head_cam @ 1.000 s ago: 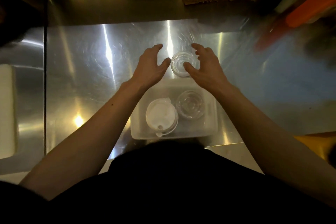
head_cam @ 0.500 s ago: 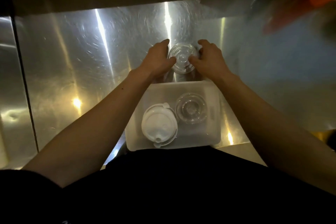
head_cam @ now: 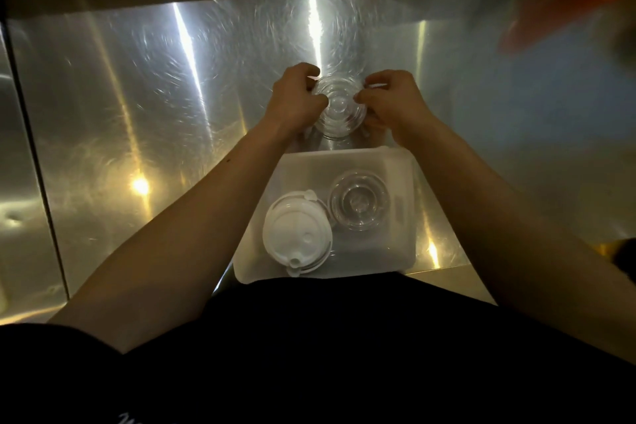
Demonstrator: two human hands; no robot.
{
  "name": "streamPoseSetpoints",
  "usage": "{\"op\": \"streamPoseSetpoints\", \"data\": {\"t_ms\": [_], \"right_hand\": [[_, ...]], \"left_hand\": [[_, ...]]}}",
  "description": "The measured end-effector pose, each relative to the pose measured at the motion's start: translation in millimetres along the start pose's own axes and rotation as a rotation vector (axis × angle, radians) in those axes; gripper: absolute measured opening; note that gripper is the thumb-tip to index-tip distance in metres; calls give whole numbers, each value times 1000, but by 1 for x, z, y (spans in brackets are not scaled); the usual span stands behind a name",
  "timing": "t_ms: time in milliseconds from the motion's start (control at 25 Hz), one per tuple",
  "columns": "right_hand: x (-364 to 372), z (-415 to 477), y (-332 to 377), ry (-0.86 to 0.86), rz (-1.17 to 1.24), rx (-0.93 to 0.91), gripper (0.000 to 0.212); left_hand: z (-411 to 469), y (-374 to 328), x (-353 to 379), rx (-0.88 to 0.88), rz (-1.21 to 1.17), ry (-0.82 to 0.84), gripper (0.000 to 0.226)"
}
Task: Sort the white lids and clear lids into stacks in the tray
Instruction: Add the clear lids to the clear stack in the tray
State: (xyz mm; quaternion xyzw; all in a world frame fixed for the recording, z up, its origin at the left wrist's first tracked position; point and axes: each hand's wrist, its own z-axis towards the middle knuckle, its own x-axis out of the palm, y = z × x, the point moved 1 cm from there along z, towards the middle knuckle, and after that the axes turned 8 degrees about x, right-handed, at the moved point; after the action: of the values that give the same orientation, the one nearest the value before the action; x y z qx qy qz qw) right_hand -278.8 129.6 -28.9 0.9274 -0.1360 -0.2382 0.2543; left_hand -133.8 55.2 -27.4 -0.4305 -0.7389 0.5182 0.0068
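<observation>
I see my left hand (head_cam: 292, 103) and right hand (head_cam: 392, 103) pinching the round clear plastic lids (head_cam: 339, 107) at opposite rims beyond the white plastic tray (head_cam: 401, 162), and I judge that uneven squeezing could pop them loose onto the steel counter (head_cam: 172, 96).

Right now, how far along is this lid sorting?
Well along. Done: a white lid stack and a clear lid stack sit side by side in the tray. In hand: the left hand and right hand hold clear lids beyond the tray. Left: placing those on the clear stack; no other loose lids show.
</observation>
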Motion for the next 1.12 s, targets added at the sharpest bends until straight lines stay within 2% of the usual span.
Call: {"op": "streamPoseSetpoints", "data": {"t_ms": [240,400,720,920,1120], "right_hand": [[-3,-23,10,49,155,-37,40],[-9,-39,12,53,177,-76,36],[-21,-75,-5,-37,182,-245,36],[-28,-108,-35,-114,189,-318,39],[-29,-134,-71,-161,188,-288,38]], "left_hand": [[-11,-6,-7,40,-22,-86,46],[-20,-12,-16,75,-66,-124,42],[-64,-28,-21,181,-77,-172,44],[-95,-25,-15,234,-85,-142,42],[-117,-17,-7,278,-22,-56,41]]}}
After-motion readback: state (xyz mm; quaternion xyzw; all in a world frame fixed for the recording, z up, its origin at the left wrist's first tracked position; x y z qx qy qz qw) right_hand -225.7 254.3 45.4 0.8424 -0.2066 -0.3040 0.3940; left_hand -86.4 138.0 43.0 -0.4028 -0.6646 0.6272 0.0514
